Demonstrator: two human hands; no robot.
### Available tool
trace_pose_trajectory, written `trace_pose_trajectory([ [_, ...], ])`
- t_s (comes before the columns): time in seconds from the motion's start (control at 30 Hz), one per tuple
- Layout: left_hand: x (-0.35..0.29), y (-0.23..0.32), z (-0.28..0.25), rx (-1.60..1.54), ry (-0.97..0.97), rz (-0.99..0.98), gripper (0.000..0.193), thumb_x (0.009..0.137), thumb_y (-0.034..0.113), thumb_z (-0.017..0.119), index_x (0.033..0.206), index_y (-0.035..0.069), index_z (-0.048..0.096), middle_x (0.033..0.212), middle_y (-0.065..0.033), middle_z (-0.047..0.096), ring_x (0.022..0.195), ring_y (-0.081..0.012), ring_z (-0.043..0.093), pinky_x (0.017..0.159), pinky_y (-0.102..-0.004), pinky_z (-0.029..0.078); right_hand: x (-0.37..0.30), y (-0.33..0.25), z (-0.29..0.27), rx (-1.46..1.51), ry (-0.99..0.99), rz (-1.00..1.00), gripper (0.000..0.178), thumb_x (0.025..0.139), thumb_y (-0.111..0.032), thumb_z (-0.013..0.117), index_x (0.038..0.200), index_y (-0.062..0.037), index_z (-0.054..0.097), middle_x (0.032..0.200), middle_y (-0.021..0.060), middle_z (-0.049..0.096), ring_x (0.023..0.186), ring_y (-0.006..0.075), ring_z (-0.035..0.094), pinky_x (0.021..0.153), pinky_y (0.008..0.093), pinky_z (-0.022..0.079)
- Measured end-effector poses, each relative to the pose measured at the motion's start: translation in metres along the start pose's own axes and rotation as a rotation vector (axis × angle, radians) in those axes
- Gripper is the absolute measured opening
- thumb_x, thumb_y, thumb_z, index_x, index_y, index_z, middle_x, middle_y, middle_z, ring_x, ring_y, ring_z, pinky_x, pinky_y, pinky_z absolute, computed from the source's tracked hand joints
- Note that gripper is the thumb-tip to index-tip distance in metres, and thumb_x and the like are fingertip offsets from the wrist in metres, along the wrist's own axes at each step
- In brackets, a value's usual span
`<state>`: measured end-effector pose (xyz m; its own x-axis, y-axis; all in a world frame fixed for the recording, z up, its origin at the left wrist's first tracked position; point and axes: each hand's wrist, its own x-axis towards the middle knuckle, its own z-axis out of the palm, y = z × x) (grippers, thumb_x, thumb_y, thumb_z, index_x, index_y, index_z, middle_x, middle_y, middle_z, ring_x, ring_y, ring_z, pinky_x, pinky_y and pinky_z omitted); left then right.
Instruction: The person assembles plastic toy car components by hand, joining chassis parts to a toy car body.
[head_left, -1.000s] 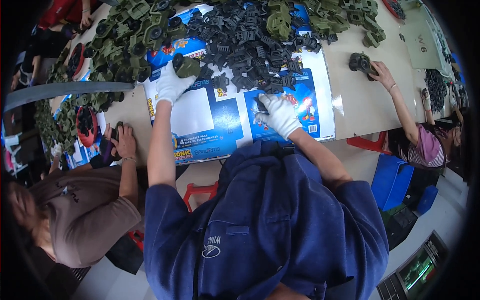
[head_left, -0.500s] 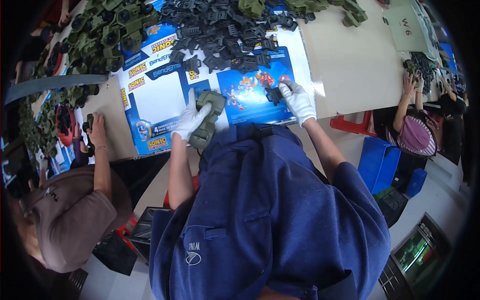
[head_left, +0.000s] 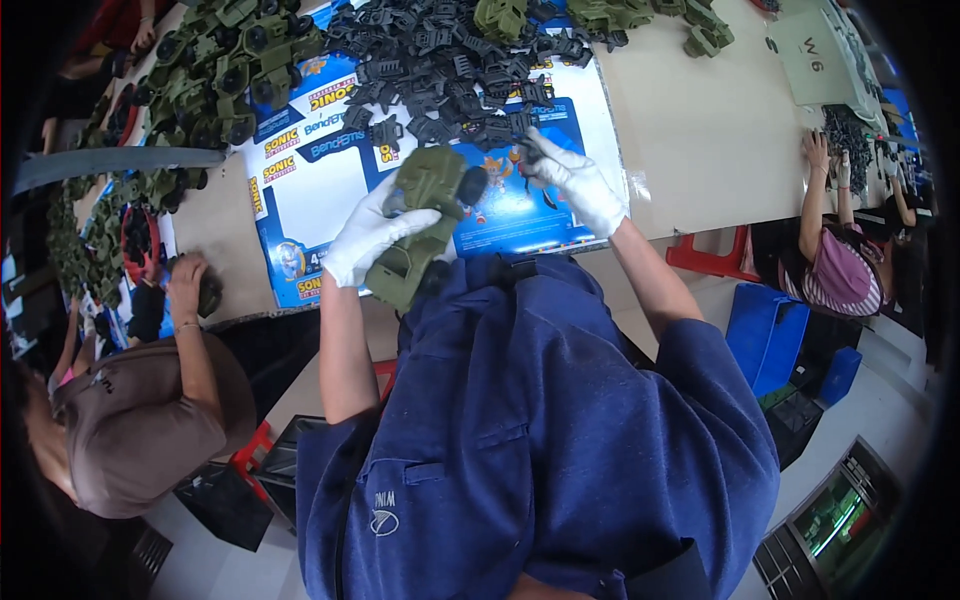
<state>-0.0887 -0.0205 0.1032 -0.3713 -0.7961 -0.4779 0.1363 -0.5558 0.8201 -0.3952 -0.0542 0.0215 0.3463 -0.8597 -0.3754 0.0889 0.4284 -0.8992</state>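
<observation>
My left hand [head_left: 368, 238], in a white glove, is closed around an olive-green toy vehicle [head_left: 428, 182] with black wheels, tilted above the table's near edge. My right hand [head_left: 580, 185], gloved as well, pinches a small black plastic part [head_left: 529, 150] just short of a heap of similar black parts [head_left: 425, 75]. That part is mostly covered by the fingers, so its full shape is hidden. Beneath both hands lies a blue and white printed cardboard sheet [head_left: 305, 205], on which the heap rests.
Many green toy vehicles [head_left: 235, 65] are piled at the far left, and more green pieces [head_left: 708, 38] lie at the far right. A grey strap [head_left: 120, 170] crosses the left side. Co-workers sit on both sides, with a blue bin [head_left: 765, 335] at right.
The vehicle has been lifted and turned, so a wheel now faces right. My right hand has moved up and left toward the heap, still pinching the black part.
</observation>
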Motion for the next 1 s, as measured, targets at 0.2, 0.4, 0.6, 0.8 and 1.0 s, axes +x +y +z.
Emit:
trace_pose_trajectory([
  [0.2,0.006,0.004,0.044,0.194,-0.066,-0.073,0.076,0.081,0.017,0.080,0.146,0.007,0.043,0.109,-0.0069,0.067,0.092,-0.0110,0.063,0.080,-0.0246,0.051,-0.001,-0.012,0.030,0.318,-0.312,-0.170,0.073,0.095,-0.040,0.058,0.147,0.0043,0.032,0.149,0.0174,0.042,0.139,0.0270,0.039,0.115,0.0374,0.032],
  [0.4,0.005,0.004,0.054,0.067,-0.022,-0.100,0.075,0.081,0.018,0.081,0.145,0.006,0.044,0.112,-0.0091,0.067,0.097,-0.0133,0.064,0.083,-0.0263,0.052,-0.003,-0.016,0.033,0.401,-0.324,-0.193,0.070,0.095,-0.037,0.058,0.147,0.0035,0.035,0.148,0.0180,0.044,0.139,0.0283,0.039,0.115,0.0389,0.031],
  [0.6,0.006,0.000,0.052,0.092,-0.005,-0.099,0.074,0.081,0.018,0.080,0.145,0.007,0.045,0.109,-0.0082,0.067,0.095,-0.0126,0.064,0.082,-0.0257,0.052,-0.002,-0.020,0.033,0.355,-0.339,-0.202,0.068,0.095,-0.035,0.059,0.147,0.0029,0.036,0.148,0.0183,0.044,0.139,0.0285,0.040,0.116,0.0394,0.031],
  [0.8,0.005,0.001,0.051,0.079,-0.026,-0.062,0.074,0.082,0.018,0.080,0.146,0.007,0.044,0.111,-0.0084,0.067,0.096,-0.0127,0.064,0.083,-0.0259,0.052,-0.002,-0.019,0.029,0.347,-0.356,-0.169,0.070,0.094,-0.036,0.060,0.146,0.0032,0.035,0.148,0.0181,0.044,0.139,0.0288,0.040,0.116,0.0397,0.031],
  [1.0,0.009,-0.005,0.048,-0.016,-0.052,-0.056,0.073,0.083,0.018,0.078,0.146,0.008,0.043,0.113,-0.0081,0.066,0.099,-0.0128,0.063,0.085,-0.0267,0.051,0.000,-0.022,0.032,0.346,-0.355,-0.203,0.073,0.093,-0.037,0.062,0.148,0.0025,0.034,0.150,0.0172,0.041,0.140,0.0281,0.038,0.116,0.0394,0.031],
])
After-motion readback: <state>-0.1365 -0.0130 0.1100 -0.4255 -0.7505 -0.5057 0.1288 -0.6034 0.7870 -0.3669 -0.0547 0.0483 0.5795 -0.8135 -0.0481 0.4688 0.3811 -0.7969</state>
